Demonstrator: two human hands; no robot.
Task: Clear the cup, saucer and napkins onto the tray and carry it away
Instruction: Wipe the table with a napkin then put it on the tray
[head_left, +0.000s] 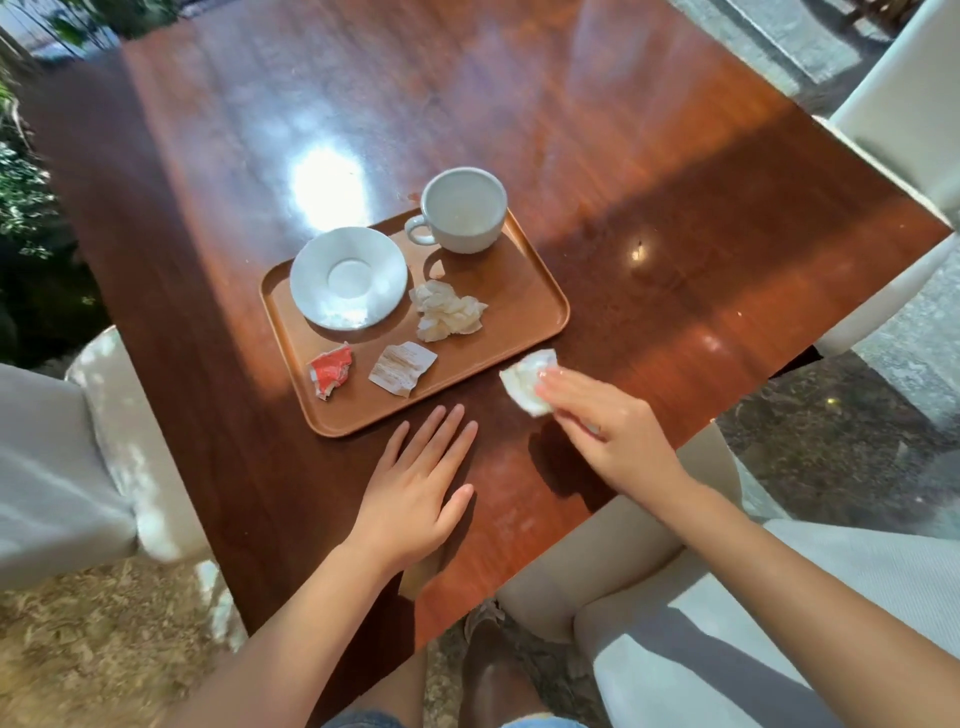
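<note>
A brown tray (524, 291) lies on the wooden table (675, 234). On it stand a white cup (462, 210) at the far corner and a white saucer (348, 278) to its left. A crumpled white napkin (447, 310), a red torn wrapper (331, 370) and a beige torn packet (402, 369) also lie on the tray. Just off the tray's near right corner, my right hand (608, 431) presses a white napkin (527, 382) against the table, fingers over it. My left hand (415, 488) rests flat on the table beside the tray's near edge, holding nothing.
A pale cushioned chair (78, 467) stands at the table's left, another (914, 104) at the far right, and a third (727, 623) beneath me at the lower right. Plants (26, 197) border the left. The table's near corner (421, 587) is close to my legs.
</note>
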